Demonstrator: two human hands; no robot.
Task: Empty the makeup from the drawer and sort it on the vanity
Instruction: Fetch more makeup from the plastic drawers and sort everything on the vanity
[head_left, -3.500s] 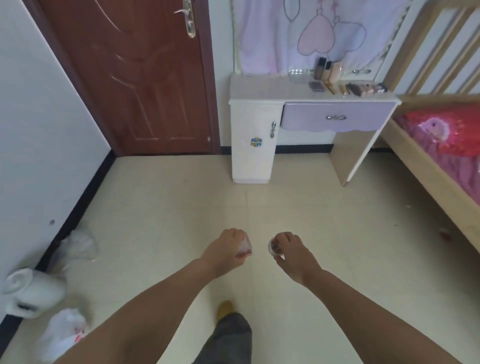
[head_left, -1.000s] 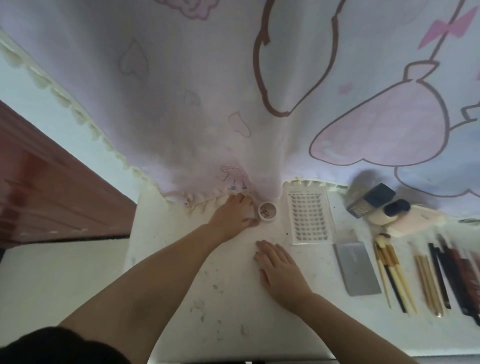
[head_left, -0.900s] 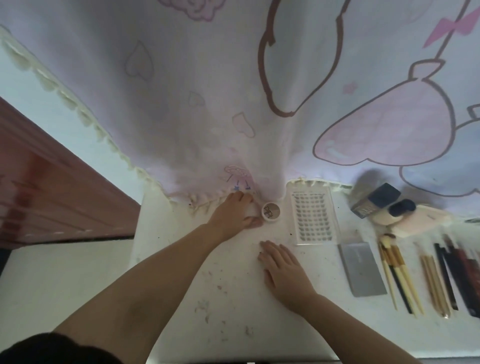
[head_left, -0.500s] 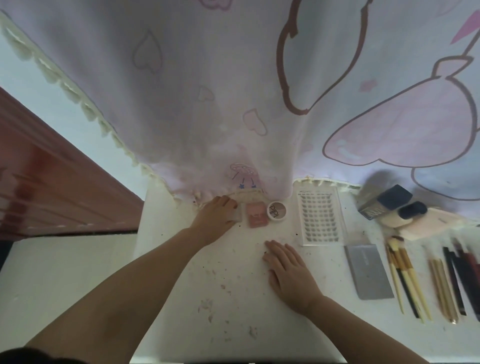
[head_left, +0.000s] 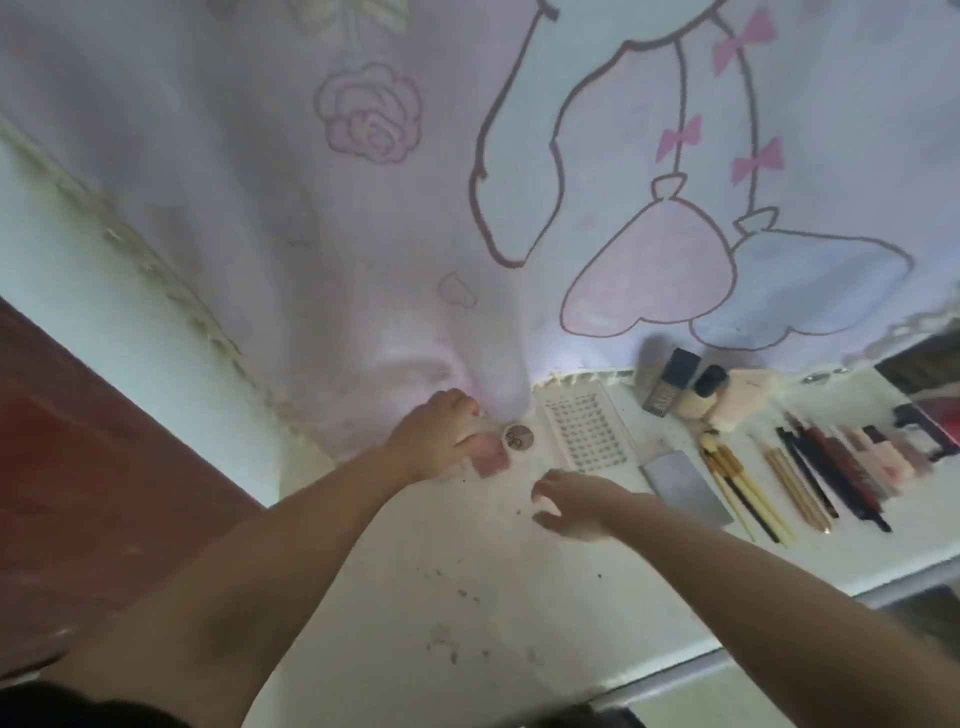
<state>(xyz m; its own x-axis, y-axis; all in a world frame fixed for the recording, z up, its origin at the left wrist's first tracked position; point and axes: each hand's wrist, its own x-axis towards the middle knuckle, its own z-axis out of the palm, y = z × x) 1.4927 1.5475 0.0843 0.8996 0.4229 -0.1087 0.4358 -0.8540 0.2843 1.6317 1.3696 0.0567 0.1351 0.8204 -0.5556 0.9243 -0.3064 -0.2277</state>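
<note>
Left hand: your left hand (head_left: 434, 435) rests on the pink compact (head_left: 488, 455), fingers curled over its left edge.
Right hand: your right hand (head_left: 574, 503) hovers relaxed, holding nothing.
Compact: just left of the round pot (head_left: 518, 437) on the worktop (head_left: 467, 597).
Handling: probably light, stiff, slick; pinch its side edges.

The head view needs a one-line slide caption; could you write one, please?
Left hand rests on a pink compact beside a round pot on the vanity; right hand hovers open.
</note>
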